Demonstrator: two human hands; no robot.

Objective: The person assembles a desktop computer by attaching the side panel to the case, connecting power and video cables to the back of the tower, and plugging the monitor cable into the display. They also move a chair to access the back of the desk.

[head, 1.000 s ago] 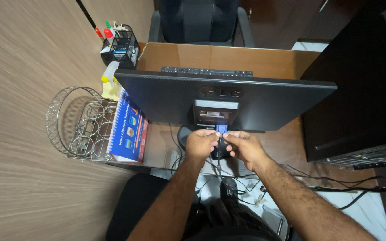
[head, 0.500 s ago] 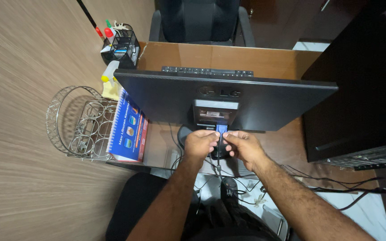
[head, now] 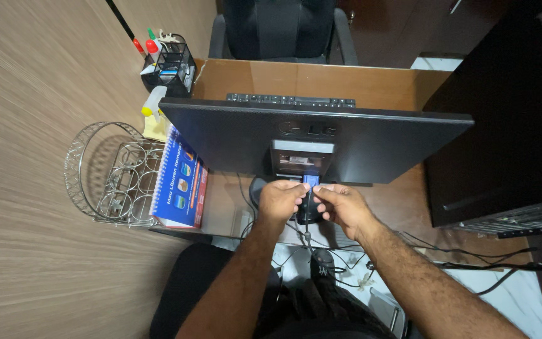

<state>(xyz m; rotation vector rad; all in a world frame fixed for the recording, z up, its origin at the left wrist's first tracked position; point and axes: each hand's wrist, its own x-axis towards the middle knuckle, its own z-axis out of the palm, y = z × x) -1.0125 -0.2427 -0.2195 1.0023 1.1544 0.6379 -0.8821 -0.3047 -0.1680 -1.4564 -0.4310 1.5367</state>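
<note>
Nearest the camera, two bare forearms reach up from the bottom edge toward the back of a monitor. The left hand (head: 281, 199) is curled, its fingertips drawn together at the right, pinching the blue connector (head: 311, 181) from the left side. The right hand (head: 341, 208) meets it from the other side, thumb and forefinger pressed together on the same plug, the remaining fingers folded loosely under. The connector sits between the two sets of fingertips, just above them, at the lower edge of the port recess (head: 302, 159) on the monitor's back. A thin dark cable (head: 307, 229) hangs straight down from the plug, passing between the hands toward a tangle of wires (head: 346, 276) below and to the right of the fingers. Just beyond the fingertips stands the monitor (head: 233, 135), its dark rear panel facing the camera. Left of the left hand, a blue spiral-bound booklet (head: 180, 179) leans upright, and farther left a round wire rack (head: 105, 172) rests against the wood-grain wall. Right of the right hand looms a large black case (head: 509, 125). Beyond the monitor lie a keyboard (head: 290, 100) on the brown desk (head: 346, 81), a mesh pen holder (head: 169, 64) up left, and farthest off a black office chair (head: 280, 28).
</note>
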